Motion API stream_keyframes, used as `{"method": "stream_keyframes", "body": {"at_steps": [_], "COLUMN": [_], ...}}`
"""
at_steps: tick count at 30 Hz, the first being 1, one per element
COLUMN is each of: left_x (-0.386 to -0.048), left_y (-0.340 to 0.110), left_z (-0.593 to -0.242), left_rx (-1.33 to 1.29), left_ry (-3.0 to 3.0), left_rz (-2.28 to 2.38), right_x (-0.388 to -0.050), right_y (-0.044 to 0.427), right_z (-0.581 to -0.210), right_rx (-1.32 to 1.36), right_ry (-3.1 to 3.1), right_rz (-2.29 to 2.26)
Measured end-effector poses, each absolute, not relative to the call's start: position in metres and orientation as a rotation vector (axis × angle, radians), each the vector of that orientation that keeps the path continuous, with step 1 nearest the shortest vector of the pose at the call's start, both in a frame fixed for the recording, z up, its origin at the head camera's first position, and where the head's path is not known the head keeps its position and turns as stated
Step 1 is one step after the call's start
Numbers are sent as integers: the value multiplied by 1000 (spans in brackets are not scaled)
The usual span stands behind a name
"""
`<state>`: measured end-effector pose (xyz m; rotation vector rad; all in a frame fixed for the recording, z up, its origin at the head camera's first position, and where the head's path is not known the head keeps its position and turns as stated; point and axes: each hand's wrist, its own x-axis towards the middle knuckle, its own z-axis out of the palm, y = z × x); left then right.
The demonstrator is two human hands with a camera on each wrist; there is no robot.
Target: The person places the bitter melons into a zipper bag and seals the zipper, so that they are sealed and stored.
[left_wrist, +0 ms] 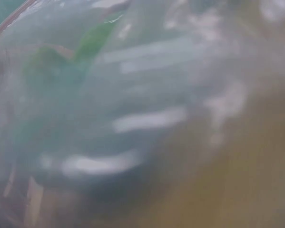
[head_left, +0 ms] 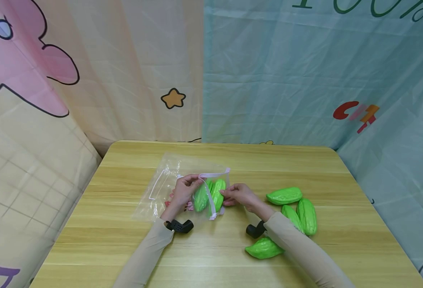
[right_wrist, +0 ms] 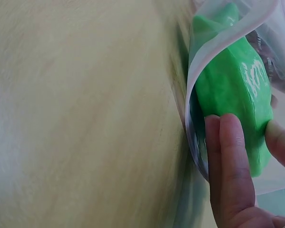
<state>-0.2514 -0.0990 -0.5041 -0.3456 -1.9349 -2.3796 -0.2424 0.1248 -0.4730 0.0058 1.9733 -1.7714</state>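
A clear zip bag (head_left: 154, 180) with a pale pink rim lies on the table, its mouth facing right. My left hand (head_left: 185, 191) pinches the upper edge of that mouth. Between the thumb and fingers of my right hand (head_left: 241, 196) is a glossy green ridged gourd (right_wrist: 237, 85), partly inside the bag opening. Another green gourd (head_left: 200, 199) lies deeper in the bag, seen through the plastic. The left wrist view is mostly blurred plastic (left_wrist: 147, 118), with the left fingers indistinct.
Several more green gourds lie to the right: one at the back (head_left: 284, 196), one at the far right (head_left: 307, 216), another beside it, and one near the right forearm (head_left: 264, 248). The wooden table (head_left: 89, 240) ends at curtains behind.
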Motion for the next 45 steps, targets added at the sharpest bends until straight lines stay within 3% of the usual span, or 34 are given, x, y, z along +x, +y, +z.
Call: {"method": "stream_keyframes", "body": {"at_steps": [45], "left_x": [-250], "left_y": [-95], "left_z": [-505], "left_rx": [-392], "left_ry": [-1940], "left_rz": [-2315], "right_x": [-241], "right_y": [120], "right_z": [-475], "right_rx": [-7], "right_ry": [1881], "right_rz": [-1794]}}
